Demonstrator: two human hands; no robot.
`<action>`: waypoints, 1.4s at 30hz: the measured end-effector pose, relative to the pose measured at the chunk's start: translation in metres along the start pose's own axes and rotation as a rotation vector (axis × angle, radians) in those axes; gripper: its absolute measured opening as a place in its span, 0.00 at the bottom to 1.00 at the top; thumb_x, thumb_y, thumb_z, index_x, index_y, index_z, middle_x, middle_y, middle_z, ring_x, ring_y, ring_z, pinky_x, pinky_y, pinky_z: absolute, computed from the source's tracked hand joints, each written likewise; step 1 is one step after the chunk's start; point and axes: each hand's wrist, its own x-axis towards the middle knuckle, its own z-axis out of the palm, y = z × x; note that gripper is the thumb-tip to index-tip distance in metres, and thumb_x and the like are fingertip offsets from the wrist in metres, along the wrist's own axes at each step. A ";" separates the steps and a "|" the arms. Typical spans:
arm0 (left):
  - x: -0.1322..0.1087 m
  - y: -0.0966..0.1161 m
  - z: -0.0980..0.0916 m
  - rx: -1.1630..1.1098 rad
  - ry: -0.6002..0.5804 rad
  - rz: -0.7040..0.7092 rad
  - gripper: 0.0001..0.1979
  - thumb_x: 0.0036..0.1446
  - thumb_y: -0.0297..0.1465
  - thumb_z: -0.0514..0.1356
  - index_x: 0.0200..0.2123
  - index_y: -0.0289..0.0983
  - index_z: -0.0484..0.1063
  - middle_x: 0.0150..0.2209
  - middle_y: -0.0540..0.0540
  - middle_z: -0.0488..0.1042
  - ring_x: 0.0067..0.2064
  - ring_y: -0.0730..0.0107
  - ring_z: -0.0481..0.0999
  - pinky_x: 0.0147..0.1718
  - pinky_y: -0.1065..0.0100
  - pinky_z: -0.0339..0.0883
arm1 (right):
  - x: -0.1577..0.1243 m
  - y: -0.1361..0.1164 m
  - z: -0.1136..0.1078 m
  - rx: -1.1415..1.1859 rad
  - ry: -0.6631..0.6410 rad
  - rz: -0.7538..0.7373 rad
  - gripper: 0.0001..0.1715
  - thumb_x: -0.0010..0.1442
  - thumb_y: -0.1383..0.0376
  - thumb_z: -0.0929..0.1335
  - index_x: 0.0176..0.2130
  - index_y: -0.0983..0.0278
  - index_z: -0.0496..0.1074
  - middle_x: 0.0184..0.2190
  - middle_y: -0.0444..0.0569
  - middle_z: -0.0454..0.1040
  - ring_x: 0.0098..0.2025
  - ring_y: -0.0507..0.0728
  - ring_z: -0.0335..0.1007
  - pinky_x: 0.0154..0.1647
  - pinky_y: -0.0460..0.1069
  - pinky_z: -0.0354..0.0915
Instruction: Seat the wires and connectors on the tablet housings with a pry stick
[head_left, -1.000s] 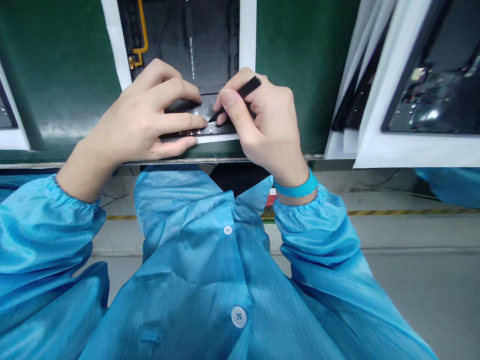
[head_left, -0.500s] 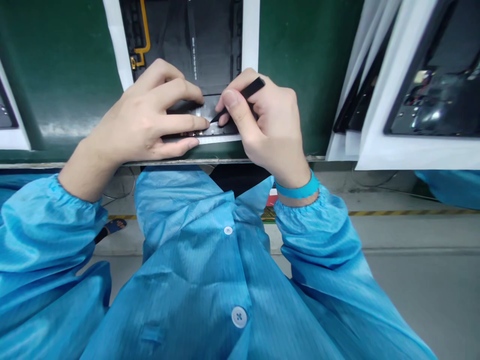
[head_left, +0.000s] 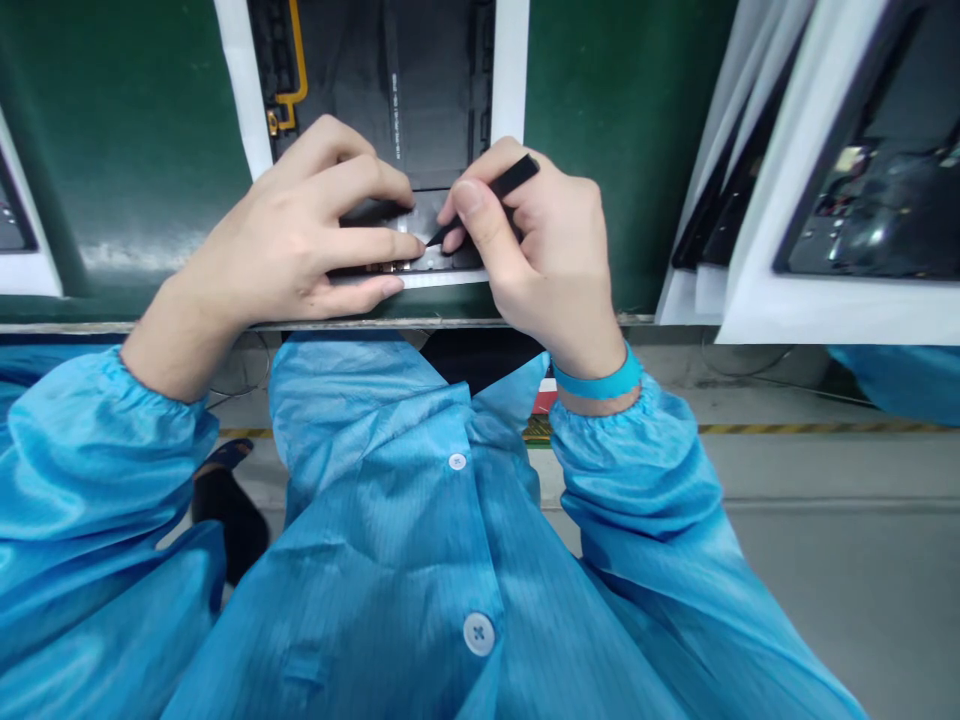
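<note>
At the green table's [head_left: 622, 150] front edge, a framed unit [head_left: 11, 240] stands at far left. A person in a blue smock [head_left: 375, 520] presses the spread fingers of the left hand [head_left: 277, 235] onto a black electronics panel [head_left: 390, 100] set in a white frame [head_left: 510, 80], near its lower edge. The right hand [head_left: 540, 260], wearing a teal wristband [head_left: 598, 385], pinches a slim black pick [head_left: 521, 172] between thumb and fingers, its tip on the panel just beside the left fingertips. Further framed units [head_left: 862, 220] lean together at right.
</note>
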 end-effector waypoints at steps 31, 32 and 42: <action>0.003 0.011 0.006 -0.228 -0.008 -0.191 0.17 0.78 0.45 0.61 0.58 0.48 0.86 0.61 0.40 0.83 0.65 0.40 0.76 0.63 0.31 0.74 | 0.012 -0.007 -0.011 -0.205 -0.040 -0.092 0.18 0.82 0.58 0.63 0.38 0.54 0.73 0.37 0.47 0.83 0.41 0.64 0.79 0.61 0.65 0.66; 0.002 0.010 0.006 -0.219 -0.012 -0.175 0.17 0.78 0.45 0.61 0.59 0.48 0.85 0.62 0.41 0.83 0.65 0.41 0.76 0.63 0.32 0.74 | 0.011 -0.007 -0.010 -0.206 -0.021 -0.081 0.19 0.83 0.58 0.63 0.38 0.54 0.73 0.37 0.47 0.83 0.40 0.63 0.79 0.61 0.66 0.66; -0.002 0.010 -0.002 -0.188 -0.060 -0.210 0.18 0.79 0.47 0.58 0.63 0.58 0.83 0.66 0.47 0.82 0.69 0.42 0.77 0.65 0.36 0.75 | 0.007 0.005 -0.007 -0.154 0.144 0.009 0.21 0.82 0.51 0.62 0.38 0.51 0.73 0.34 0.46 0.82 0.36 0.64 0.79 0.61 0.67 0.68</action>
